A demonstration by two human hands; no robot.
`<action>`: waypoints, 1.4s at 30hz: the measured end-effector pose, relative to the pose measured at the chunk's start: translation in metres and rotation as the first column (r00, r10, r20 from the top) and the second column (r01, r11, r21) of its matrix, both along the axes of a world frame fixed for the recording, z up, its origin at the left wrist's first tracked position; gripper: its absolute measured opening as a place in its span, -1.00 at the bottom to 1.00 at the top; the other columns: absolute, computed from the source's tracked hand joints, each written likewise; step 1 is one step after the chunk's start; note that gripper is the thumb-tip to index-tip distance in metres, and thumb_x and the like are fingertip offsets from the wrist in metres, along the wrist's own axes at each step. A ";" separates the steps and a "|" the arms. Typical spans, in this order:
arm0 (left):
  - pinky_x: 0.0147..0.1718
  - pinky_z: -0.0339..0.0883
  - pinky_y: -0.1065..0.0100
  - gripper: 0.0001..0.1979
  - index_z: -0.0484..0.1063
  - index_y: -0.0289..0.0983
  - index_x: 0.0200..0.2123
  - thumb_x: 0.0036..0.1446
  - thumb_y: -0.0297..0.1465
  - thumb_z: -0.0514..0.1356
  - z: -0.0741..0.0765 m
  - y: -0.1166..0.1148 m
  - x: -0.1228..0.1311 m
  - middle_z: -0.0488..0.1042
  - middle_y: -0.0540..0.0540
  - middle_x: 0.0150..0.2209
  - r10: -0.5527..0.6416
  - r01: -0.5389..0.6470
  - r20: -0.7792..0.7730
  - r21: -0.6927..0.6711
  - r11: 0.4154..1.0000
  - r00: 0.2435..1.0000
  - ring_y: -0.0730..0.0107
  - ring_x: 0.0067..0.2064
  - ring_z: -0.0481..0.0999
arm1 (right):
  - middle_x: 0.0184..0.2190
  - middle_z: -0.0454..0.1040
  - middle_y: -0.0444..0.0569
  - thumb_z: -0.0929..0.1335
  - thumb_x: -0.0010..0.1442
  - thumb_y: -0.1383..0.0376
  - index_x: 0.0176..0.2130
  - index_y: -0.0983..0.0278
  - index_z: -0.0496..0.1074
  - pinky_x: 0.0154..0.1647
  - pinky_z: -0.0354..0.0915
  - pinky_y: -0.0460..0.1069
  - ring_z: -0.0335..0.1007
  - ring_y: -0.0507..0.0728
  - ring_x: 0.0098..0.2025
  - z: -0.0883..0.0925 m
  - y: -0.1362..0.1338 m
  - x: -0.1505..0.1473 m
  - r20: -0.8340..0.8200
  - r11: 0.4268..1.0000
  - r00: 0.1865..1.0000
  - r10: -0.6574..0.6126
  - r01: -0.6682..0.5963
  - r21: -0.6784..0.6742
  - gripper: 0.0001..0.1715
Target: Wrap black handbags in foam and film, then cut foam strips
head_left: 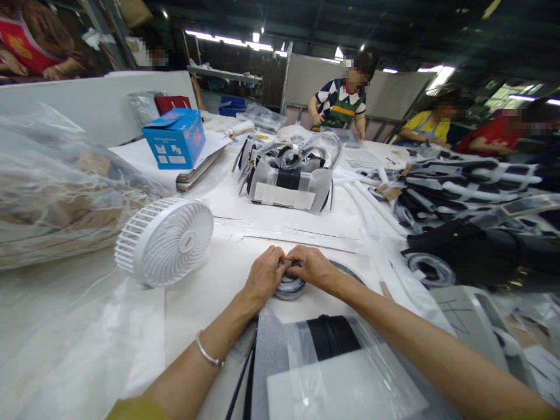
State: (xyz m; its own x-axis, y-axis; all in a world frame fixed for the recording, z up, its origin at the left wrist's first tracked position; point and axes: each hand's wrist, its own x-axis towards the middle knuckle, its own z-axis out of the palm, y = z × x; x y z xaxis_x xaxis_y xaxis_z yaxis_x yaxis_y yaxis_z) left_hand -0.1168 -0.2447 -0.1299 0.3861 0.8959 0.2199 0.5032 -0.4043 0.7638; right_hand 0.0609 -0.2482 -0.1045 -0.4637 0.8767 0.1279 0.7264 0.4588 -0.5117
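Observation:
My left hand (263,274) and my right hand (311,266) meet at the middle of the white table (196,297). Both are closed around a small coiled roll wrapped in clear plastic (289,287), fingertips pinched together on its top. The roll looks like a rolled black strap in a wrapper; most of it is hidden by my fingers. Just in front of me lies a clear plastic bag (332,361) with a black strap (333,336) and a white card inside. A silver bracelet (208,353) sits on my left wrist.
A white desk fan (165,240) lies left of my hands. A blue box (175,138), a bundle of bagged straps (289,175) and heaps of black and white straps (464,198) crowd the far side and right. Large plastic bags (56,181) fill the left. Other people (343,96) work at the far end.

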 end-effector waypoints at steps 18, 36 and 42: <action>-0.35 0.26 0.36 -0.62 0.50 -0.29 -0.34 0.20 -0.13 0.04 0.011 0.015 -0.015 0.49 -0.07 -0.40 0.015 0.195 0.376 -0.515 0.835 0.927 0.33 -0.35 0.43 | -0.30 0.57 -0.01 0.23 0.33 0.47 -0.23 0.26 0.47 -0.06 0.27 0.05 0.40 0.12 -0.16 0.011 -0.024 0.004 0.064 0.791 0.985 0.159 -0.165 0.589 -0.74; -0.52 0.28 0.45 -0.73 0.37 -0.31 -0.39 -0.07 -0.26 0.32 0.014 0.000 0.000 0.40 0.06 -0.54 0.183 0.389 0.549 -0.754 0.530 0.815 0.54 -0.54 0.33 | -0.45 0.49 -0.07 0.22 0.35 0.43 -0.32 0.26 0.47 -0.18 0.15 0.05 0.32 0.09 -0.34 0.030 -0.042 0.000 0.169 0.839 0.972 0.161 -0.225 0.495 -0.71; -0.46 0.34 0.42 -0.74 0.36 -0.30 -0.41 -0.04 -0.26 0.33 0.014 0.001 -0.002 0.44 0.02 -0.50 0.133 0.413 0.579 -0.705 0.576 0.804 0.48 -0.48 0.41 | -0.47 0.50 -0.09 0.39 0.16 0.48 -0.42 0.23 0.50 -0.17 0.16 0.04 0.37 0.11 -0.33 0.029 -0.032 -0.006 0.098 0.970 0.995 0.034 -0.057 0.235 -0.81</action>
State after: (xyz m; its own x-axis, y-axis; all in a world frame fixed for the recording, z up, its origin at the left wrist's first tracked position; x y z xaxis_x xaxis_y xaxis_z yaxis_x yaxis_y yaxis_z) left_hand -0.1186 -0.2440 -0.1156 0.5863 0.7448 -0.3186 -0.0886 0.4498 0.8887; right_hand 0.0550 -0.2800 -0.0757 -0.5220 0.8041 0.2846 0.7410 0.5927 -0.3155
